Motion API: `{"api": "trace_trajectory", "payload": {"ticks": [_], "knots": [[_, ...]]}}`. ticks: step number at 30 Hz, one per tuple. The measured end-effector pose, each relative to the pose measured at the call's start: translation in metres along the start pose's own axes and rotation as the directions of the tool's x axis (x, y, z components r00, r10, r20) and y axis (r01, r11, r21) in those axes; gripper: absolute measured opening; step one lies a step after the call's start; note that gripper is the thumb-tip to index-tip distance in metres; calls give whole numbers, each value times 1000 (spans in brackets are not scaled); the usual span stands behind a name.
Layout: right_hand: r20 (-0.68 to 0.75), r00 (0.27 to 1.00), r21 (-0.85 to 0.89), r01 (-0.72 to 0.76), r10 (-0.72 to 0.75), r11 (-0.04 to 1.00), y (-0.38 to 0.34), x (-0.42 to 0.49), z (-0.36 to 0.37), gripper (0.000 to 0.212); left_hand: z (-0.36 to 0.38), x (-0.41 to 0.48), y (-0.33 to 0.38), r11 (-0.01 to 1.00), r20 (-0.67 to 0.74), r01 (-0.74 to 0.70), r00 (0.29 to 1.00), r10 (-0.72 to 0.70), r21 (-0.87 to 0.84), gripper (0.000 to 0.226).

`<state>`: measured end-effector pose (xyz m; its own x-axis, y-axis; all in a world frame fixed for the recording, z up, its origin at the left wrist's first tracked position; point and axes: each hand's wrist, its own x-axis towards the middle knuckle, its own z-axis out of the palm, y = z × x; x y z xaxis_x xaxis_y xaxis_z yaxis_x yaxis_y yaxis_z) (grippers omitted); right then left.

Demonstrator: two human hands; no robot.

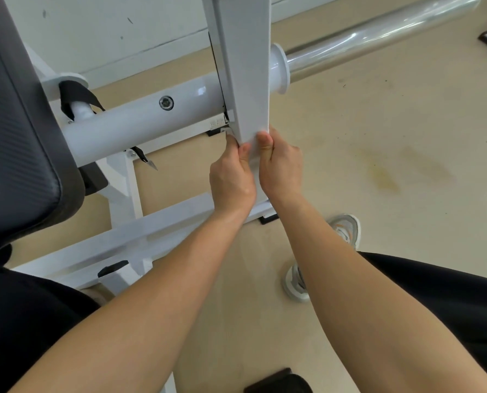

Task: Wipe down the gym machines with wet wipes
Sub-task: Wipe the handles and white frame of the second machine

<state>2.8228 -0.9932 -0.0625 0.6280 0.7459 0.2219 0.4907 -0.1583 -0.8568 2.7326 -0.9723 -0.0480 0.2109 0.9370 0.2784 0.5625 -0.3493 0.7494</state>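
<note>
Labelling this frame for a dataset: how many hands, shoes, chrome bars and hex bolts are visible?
Hands: 2 (left hand, right hand, both gripping the white upright)
Shoes: 2
Chrome bar: 1
Hex bolt: 1
Total: 6

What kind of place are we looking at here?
Most likely a gym: a white machine frame, a chrome bar jutting from it, and a dark padded cushion at left. The left hand and right hand grip what looks like a wipe on its upright.
</note>
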Motion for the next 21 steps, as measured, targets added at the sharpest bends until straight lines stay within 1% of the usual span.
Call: {"api": "trace_trajectory", "payload": {"ticks": [3, 6, 10, 15, 18, 21], "knots": [[53, 998, -50, -43, 46, 998, 27, -6, 12, 45, 15, -8, -18, 995, 68, 93, 993, -94, 21, 35], [125, 989, -114, -64, 78, 991, 51, -12, 20, 46, 27, -13, -37, 990, 134, 127, 982, -135, 68, 34], [207, 974, -177, -55, 92, 983, 79, -19, 28, 44, 36, -16, -62, 978, 251, 120, 955, -161, 172, 35], [274, 956, -191, -49, 102, 980, 97, -24, 34, 39, 44, -17, -81, 960, 321, 84, 932, -171, 268, 33], [308, 940, -224, -76, 144, 972, 100, -27, 34, 35, 44, -16, -87, 956, 334, 62, 929, -160, 285, 33], [305, 931, -228, -133, 200, 964, 99, -29, 34, 26, 40, -14, -90, 959, 316, 51, 938, -142, 279, 30]]}}
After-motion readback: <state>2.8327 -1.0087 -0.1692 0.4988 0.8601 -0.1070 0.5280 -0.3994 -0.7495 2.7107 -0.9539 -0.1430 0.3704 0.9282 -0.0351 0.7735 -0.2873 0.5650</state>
